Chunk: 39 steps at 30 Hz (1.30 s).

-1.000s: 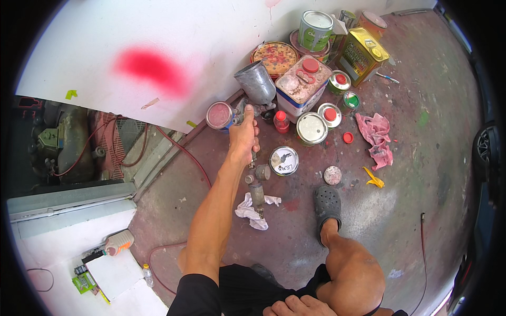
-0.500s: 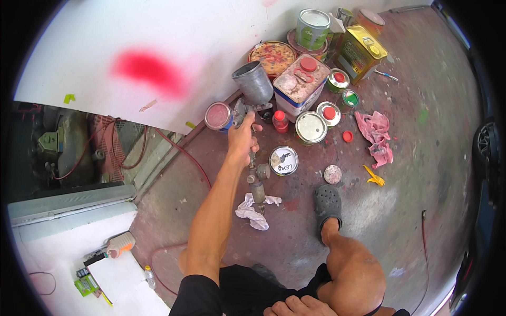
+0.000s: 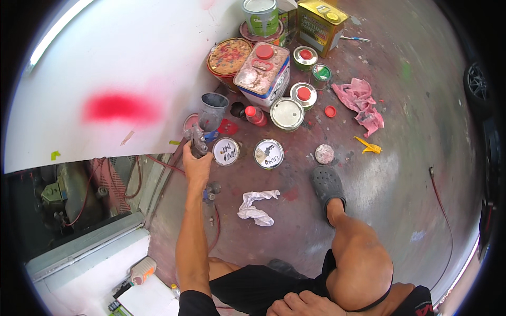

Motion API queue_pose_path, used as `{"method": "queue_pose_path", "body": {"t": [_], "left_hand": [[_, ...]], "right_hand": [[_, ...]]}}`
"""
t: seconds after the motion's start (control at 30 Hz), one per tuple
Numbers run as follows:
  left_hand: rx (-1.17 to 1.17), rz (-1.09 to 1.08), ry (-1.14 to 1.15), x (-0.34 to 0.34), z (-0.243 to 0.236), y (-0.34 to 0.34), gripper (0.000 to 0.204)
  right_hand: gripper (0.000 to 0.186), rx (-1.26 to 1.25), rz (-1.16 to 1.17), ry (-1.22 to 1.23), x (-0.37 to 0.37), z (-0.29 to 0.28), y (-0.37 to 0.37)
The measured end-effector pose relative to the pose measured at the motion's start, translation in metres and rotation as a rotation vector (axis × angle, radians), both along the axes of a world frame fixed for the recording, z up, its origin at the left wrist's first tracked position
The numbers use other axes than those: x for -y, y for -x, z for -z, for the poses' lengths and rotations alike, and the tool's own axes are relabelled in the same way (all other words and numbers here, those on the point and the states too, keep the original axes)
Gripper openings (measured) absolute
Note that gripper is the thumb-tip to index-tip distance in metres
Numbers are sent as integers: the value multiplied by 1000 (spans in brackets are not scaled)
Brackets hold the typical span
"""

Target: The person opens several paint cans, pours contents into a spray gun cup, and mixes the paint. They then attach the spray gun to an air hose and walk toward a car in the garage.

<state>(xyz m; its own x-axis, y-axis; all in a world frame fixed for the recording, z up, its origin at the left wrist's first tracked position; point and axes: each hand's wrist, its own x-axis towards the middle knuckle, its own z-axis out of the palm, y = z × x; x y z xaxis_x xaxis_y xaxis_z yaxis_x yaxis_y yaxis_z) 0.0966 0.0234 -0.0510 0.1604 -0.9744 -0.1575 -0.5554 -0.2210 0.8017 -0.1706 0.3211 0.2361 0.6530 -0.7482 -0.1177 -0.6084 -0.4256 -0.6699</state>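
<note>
My left hand (image 3: 197, 163) is wrapped round the grip of a metal spray gun (image 3: 198, 141), close to the lower edge of the white panel. On top of the gun sits a grey metal paint cup (image 3: 213, 111), its mouth uncovered. A small fitting (image 3: 211, 193) and a red hose hang below the grip, partly behind my wrist. Across the panel runs a blurred red paint patch (image 3: 122, 107). Just right of my left hand stands a can with a marked white lid (image 3: 226, 151). My right hand (image 3: 304, 305) rests on my lap, fingers lying loosely and holding nothing; the frame edge cuts it off.
A large tin (image 3: 262, 73), a yellow can (image 3: 320, 26), a red bottle (image 3: 256, 116) and several paint cans crowd the panel's base. White paper (image 3: 258, 208), a pink cloth (image 3: 361, 102) and a yellow scrap (image 3: 369, 145) lie on the stained floor (image 3: 400, 200).
My left hand has carried the spray gun left and nearer to me, uncovering the marked white-lidded can. The view has shifted. My right hand stays on my lap.
</note>
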Motion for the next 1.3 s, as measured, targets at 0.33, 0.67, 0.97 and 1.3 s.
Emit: {"method": "queue_pose_path", "body": {"t": [0.33, 0.67, 0.97, 1.3], "left_hand": [[609, 207, 205, 1, -18, 2, 72], [842, 361, 222, 5, -40, 16, 76], [1049, 540, 331, 22, -53, 22, 71], [1235, 720, 511, 47, -90, 31, 55]], "right_hand": [[21, 40, 41, -8, -1, 0, 0], [23, 63, 60, -21, 0, 1, 1], [19, 114, 89, -31, 2, 0, 3], [17, 176, 139, -68, -10, 1, 1]]}}
